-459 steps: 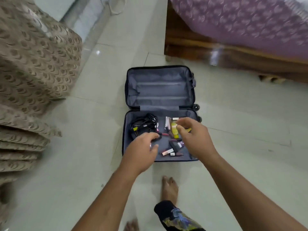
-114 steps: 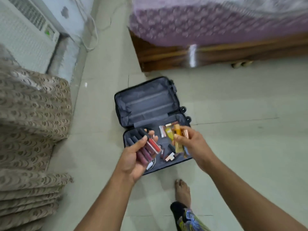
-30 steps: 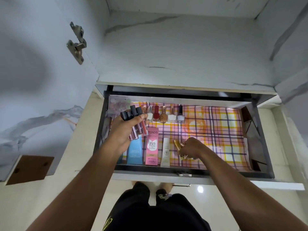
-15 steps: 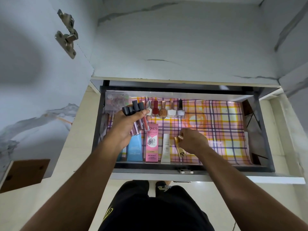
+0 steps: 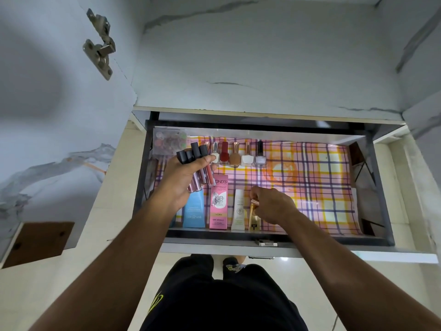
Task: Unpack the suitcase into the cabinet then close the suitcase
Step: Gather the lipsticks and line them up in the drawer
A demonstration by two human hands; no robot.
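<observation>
**Cosmetics going into the open cabinet drawer**

Drawer [image 5: 379, 187] pulled out, lined with plaid paper [image 5: 317, 182]. Left hand [image 5: 181, 182] hovers over the drawer's left end, fingers curled round a bundle of lip gloss tubes [image 5: 194, 163], dark caps up. Right hand [image 5: 272, 204] low at the front edge, fingertips pinching the cap end of a gold tube [image 5: 253, 217] lying beside a white tube [image 5: 238, 212]. Pink BB cream box [image 5: 218, 201] and blue tube [image 5: 194, 211] lie left of these. Nail polish bottles [image 5: 238, 155] line the back. Suitcase out of view.
</observation>
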